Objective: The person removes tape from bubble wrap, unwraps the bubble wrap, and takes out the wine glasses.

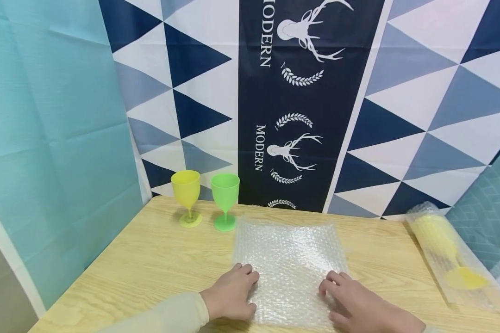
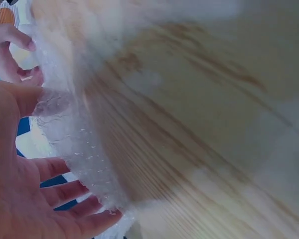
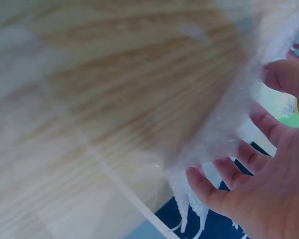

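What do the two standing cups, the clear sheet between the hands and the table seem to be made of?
The yellow cup and green cup look like plastic: even colour, low sheen. The clear sheet looks like plastic bubble wrap, shiny, with a dimpled surface. The table shows pale, smooth-looking wood grain; whether it is solid wood or printed laminate I cannot tell.

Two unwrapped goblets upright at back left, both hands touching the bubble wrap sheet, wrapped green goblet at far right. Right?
Not quite: the wrapped goblet at far right is yellow, not green, as the head view shows. The rest holds: yellow goblet and green goblet upright at back left, left hand and right hand touching the bubble wrap sheet.
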The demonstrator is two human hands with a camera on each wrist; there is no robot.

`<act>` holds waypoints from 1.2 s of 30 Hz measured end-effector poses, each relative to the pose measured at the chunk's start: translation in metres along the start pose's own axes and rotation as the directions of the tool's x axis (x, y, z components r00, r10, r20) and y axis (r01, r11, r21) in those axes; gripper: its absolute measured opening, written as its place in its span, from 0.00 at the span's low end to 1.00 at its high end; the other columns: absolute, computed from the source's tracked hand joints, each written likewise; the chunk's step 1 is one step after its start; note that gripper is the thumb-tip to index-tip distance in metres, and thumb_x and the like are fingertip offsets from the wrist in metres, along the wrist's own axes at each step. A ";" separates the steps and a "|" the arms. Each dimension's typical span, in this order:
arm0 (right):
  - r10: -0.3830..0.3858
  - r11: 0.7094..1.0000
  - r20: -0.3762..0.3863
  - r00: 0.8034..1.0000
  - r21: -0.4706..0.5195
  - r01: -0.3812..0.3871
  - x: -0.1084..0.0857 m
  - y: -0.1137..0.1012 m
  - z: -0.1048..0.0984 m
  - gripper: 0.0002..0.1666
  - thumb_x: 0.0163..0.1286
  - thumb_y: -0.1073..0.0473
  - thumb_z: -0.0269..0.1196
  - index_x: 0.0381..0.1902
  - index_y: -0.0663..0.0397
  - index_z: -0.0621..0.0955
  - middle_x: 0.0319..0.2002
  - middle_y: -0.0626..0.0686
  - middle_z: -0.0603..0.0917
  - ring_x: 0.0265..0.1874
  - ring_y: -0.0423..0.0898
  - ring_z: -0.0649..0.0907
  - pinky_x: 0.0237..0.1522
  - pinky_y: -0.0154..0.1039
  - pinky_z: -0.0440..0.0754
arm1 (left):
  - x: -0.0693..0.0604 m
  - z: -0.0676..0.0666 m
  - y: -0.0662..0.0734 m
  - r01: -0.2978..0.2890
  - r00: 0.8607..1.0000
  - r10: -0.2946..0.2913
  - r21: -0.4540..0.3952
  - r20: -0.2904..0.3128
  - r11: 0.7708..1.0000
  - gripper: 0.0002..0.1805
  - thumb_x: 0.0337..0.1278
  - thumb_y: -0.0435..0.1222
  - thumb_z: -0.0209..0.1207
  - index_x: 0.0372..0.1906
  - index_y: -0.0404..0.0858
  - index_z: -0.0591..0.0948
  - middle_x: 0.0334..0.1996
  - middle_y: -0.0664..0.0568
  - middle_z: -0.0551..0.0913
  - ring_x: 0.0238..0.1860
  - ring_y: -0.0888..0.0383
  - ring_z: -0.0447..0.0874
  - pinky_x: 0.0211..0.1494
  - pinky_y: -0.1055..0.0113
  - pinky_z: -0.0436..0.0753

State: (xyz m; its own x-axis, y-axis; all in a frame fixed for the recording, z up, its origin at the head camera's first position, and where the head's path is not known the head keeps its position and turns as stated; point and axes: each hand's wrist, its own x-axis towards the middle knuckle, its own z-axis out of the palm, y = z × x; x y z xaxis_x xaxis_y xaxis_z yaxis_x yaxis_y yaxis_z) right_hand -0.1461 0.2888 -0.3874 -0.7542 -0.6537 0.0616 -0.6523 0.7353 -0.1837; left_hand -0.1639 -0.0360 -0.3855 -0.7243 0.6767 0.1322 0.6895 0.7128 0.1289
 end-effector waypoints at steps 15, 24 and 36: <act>-0.038 0.998 -0.190 0.981 -0.065 0.026 -0.004 0.015 -0.028 0.14 0.58 0.59 0.68 0.41 0.44 0.77 0.39 0.39 0.77 0.38 0.37 0.78 0.36 0.35 0.81 | 0.007 0.006 0.015 0.051 0.998 -0.052 0.047 0.033 0.998 0.21 0.33 0.47 0.63 0.38 0.44 0.76 0.31 0.59 0.72 0.32 0.63 0.65 0.37 0.75 0.69; -0.054 0.982 -0.351 0.935 -0.190 -0.015 -0.027 0.044 -0.047 0.19 0.51 0.62 0.73 0.38 0.42 0.77 0.35 0.35 0.76 0.34 0.31 0.76 0.32 0.31 0.78 | 0.007 0.008 0.015 0.056 0.998 -0.057 0.048 0.009 0.997 0.18 0.30 0.47 0.63 0.33 0.46 0.75 0.29 0.60 0.70 0.30 0.64 0.64 0.34 0.76 0.67; 0.107 0.926 -0.384 0.917 -0.297 -0.233 -0.074 0.125 -0.095 0.17 0.45 0.65 0.74 0.32 0.50 0.79 0.29 0.41 0.78 0.27 0.27 0.72 0.26 0.32 0.75 | 0.007 0.006 0.015 0.045 0.999 -0.046 0.057 0.016 0.997 0.18 0.31 0.47 0.64 0.33 0.46 0.75 0.29 0.61 0.70 0.30 0.64 0.64 0.35 0.76 0.68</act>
State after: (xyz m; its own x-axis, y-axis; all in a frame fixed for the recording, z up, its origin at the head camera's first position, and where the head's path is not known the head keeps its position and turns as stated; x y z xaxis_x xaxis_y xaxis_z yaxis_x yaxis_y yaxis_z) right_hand -0.1787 0.4458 -0.3212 -0.7902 -0.4520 0.4139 -0.4509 0.8862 0.1067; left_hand -0.1589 -0.0195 -0.3886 -0.7552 0.6461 0.1103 0.6547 0.7518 0.0781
